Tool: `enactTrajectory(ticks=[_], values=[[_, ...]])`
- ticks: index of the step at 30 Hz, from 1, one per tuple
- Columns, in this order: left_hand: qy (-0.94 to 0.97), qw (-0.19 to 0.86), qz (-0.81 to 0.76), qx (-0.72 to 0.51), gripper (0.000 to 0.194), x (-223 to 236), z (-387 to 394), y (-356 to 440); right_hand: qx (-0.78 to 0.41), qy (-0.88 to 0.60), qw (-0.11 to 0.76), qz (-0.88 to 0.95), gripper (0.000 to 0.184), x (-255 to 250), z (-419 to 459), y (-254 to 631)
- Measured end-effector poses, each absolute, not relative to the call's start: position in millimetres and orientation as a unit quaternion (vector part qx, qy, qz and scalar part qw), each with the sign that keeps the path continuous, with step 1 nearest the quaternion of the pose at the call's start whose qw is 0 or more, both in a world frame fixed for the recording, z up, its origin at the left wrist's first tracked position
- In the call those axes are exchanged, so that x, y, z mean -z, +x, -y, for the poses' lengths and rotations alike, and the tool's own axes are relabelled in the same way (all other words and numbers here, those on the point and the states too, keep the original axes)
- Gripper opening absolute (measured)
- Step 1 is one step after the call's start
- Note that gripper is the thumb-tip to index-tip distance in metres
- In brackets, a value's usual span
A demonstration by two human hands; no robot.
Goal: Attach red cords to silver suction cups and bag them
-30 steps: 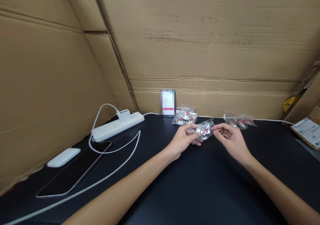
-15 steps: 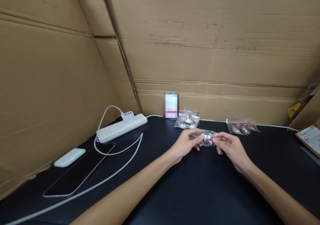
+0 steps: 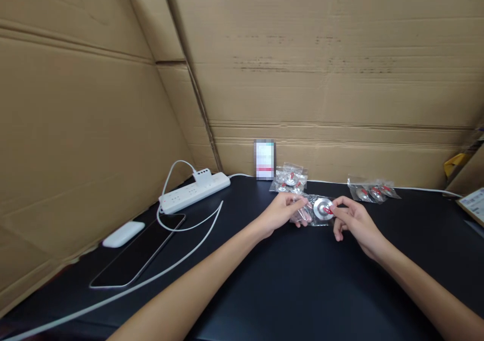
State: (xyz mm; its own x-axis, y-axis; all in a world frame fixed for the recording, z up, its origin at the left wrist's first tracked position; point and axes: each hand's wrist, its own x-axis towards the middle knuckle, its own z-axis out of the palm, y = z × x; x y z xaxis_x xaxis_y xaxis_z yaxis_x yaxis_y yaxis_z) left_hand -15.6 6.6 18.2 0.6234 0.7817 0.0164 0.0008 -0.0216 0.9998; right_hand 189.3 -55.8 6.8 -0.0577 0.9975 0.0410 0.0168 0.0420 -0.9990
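Both my hands hold one small clear plastic bag (image 3: 315, 211) just above the black table (image 3: 287, 280). Inside it is a round silver metal part with a red piece. My left hand (image 3: 282, 214) pinches the bag's left end. My right hand (image 3: 353, 221) pinches its right end at the red piece. A pile of the same bagged parts (image 3: 290, 179) lies just behind my left hand. Another group of bagged parts (image 3: 372, 191) lies behind my right hand.
Cardboard walls (image 3: 321, 78) enclose the table at the back and left. A white power strip (image 3: 194, 192) with a charger and white cable, a phone (image 3: 138, 252) and a white case (image 3: 123, 233) lie at the left. A small card (image 3: 264, 159) leans on the back wall. A labelled box (image 3: 472, 205) sits at the right edge.
The bag has turned flat and stretched out between my hands, and my right hand has closed on its right end. The view has shifted slightly, so everything sits further right.
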Motion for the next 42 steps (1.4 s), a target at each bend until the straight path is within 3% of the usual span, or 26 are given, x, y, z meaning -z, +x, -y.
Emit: enactTrajectory(ticks=[7, 24, 35, 42], values=[[0.664, 0.646, -0.275, -0.256, 0.037, -19.6, -3.5, -17.7, -0.496, -0.466, 0.491, 0.544, 0.032, -1.8, 54.5, 187.9], [0.701, 0.552, -0.290, -0.346, 0.027, -7.2, 5.1, -7.3, -0.494, -0.455, 0.474, 0.569, 0.037, -1.4, 56.0, 186.3], [0.700, 0.470, -0.363, -0.397, 0.025, -19.6, -14.7, -22.1, -0.459, -0.493, 0.559, 0.483, 0.040, -3.2, 50.2, 200.0], [0.737, 0.374, -0.508, -0.242, 0.013, -25.3, -31.5, -43.6, -0.468, -0.498, 0.573, 0.452, 0.039, -0.5, 47.0, 204.8]])
